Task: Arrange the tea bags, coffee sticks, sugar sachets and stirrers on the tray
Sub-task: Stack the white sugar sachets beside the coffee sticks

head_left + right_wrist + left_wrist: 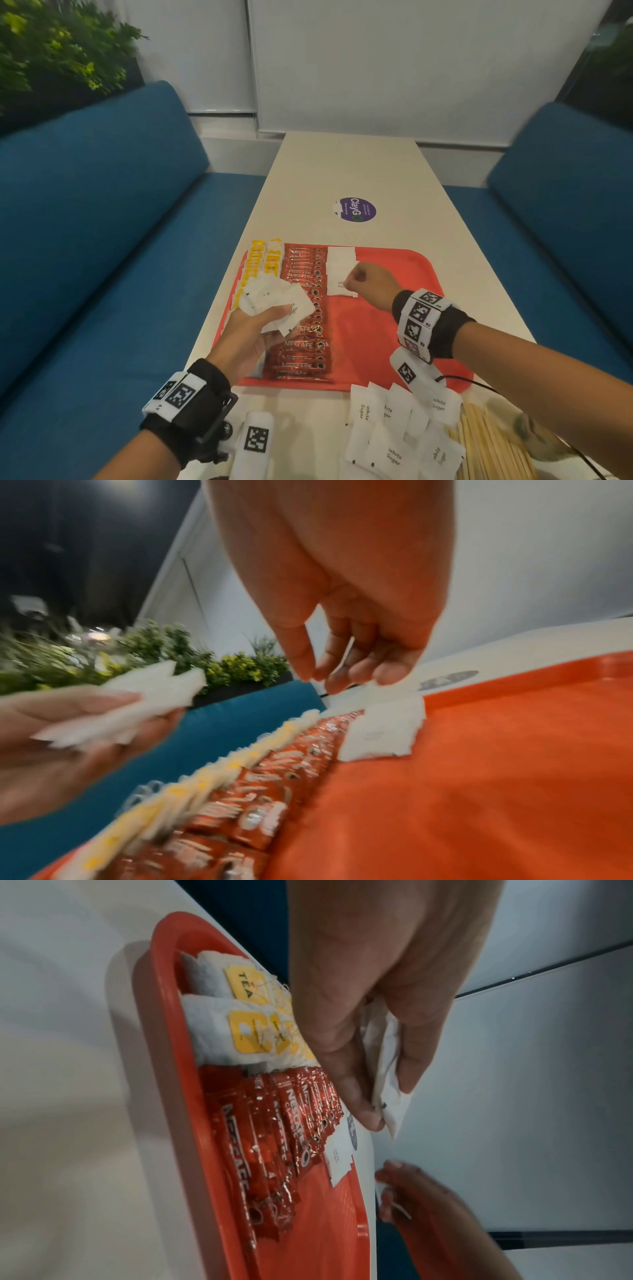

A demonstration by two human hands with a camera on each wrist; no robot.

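Observation:
A red tray (pixel 394 325) lies on the white table. Along its left side run a column of yellow-tagged tea bags (pixel 263 263), then red coffee sticks (pixel 305 308), then a short row of white sugar sachets (pixel 339 267). My left hand (pixel 246 335) hovers over the tray's left part and grips a fanned bunch of sugar sachets (pixel 274 301), also seen in the left wrist view (pixel 394 1110). My right hand (pixel 356 279) is at the near end of the sugar row, fingers curled, pinching a sachet (pixel 349 286). Loose sugar sachets (pixel 394 445) and wooden stirrers (pixel 489 445) lie on the table near me.
Blue sofas (pixel 102 240) flank the narrow table on both sides. A purple round sticker (pixel 354 209) sits on the tabletop beyond the tray. The tray's right half (pixel 411 274) is bare red. Green plants (pixel 51 44) stand behind the left sofa.

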